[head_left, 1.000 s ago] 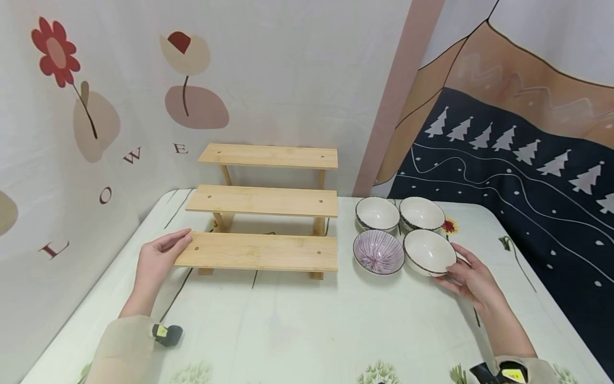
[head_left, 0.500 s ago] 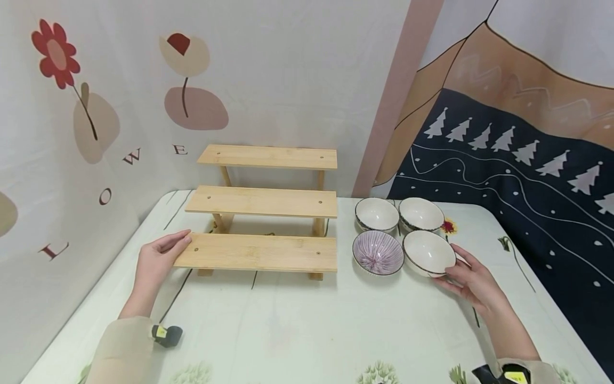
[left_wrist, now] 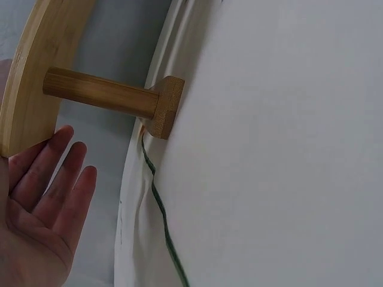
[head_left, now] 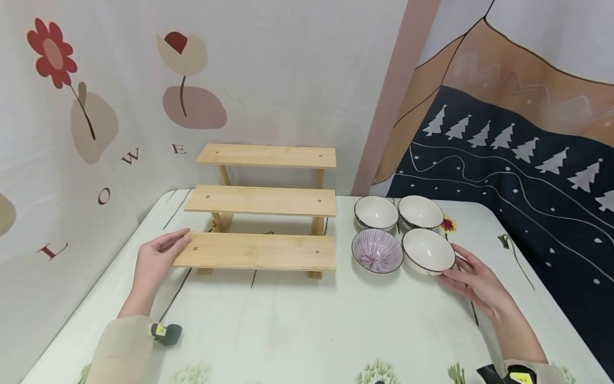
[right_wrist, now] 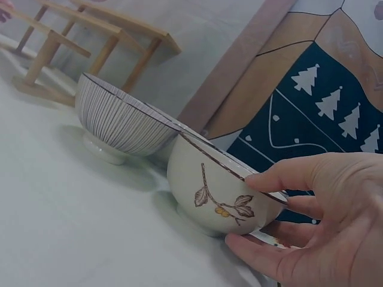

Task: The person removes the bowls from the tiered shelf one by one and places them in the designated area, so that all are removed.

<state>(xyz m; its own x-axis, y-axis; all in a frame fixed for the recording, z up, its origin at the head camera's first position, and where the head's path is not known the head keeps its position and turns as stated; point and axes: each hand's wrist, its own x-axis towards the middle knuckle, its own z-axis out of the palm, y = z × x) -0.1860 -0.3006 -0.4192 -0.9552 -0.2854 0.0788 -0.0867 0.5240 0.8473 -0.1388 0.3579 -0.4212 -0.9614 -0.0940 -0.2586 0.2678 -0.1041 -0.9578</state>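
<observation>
A three-tier wooden stand (head_left: 261, 201) stands mid-left on the table. My left hand (head_left: 159, 260) pinches the left end of its lowest board (head_left: 254, 252); in the left wrist view several fingers (left_wrist: 72, 197) extend beyond the board edge, and the thumb is hidden. At the right, my right hand (head_left: 479, 282) holds the near right bowl (head_left: 428, 249) by its side. The right wrist view shows fingers at the dark rim and low near the foot of this white bowl, which has a leafy twig printed outside. Beside it is a purple-streaked bowl (head_left: 377, 252).
Two more white bowls, the back left one (head_left: 376, 212) and the back right one (head_left: 420, 212), stand close behind. A white cloth with printed flowers covers the table (head_left: 288, 325). Patterned fabric (head_left: 288, 74) hangs behind and at both sides.
My right wrist has moved slightly right and toward me, and the thumb has shifted along the bowl's rim. The bowls, the stand and my left hand stay in place.
</observation>
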